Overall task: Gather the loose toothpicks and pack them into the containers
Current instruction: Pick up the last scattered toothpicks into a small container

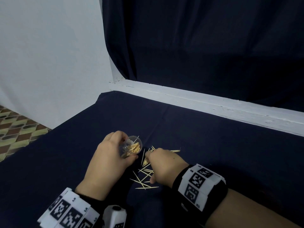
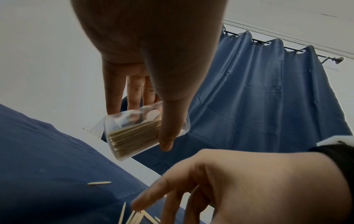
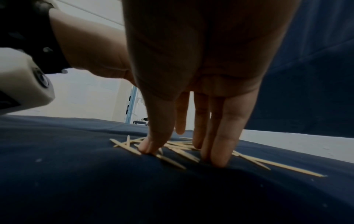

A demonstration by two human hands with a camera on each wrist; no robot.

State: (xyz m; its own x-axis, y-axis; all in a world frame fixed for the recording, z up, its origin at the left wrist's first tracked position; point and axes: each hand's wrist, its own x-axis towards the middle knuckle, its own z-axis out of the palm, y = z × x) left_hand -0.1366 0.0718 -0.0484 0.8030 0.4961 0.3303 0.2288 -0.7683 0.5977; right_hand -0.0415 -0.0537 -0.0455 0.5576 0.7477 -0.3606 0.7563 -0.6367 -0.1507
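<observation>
On the dark-clothed table (image 1: 213,145), my left hand (image 1: 108,158) grasped a clear container (image 1: 131,146) half-full of toothpicks, tilted; my right hand (image 1: 164,167) pressed nearly straight, spread fingers (image 3: 222,145) onto the loose toothpicks (image 1: 144,176).

A dark blue cloth-covered table (image 1: 213,145) — loose toothpicks (image 1: 144,176) scattered on it

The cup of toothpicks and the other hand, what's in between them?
A few loose toothpicks on the dark blue cloth lie between the clear container in the left hand and the right hand; the head view shows it.
</observation>
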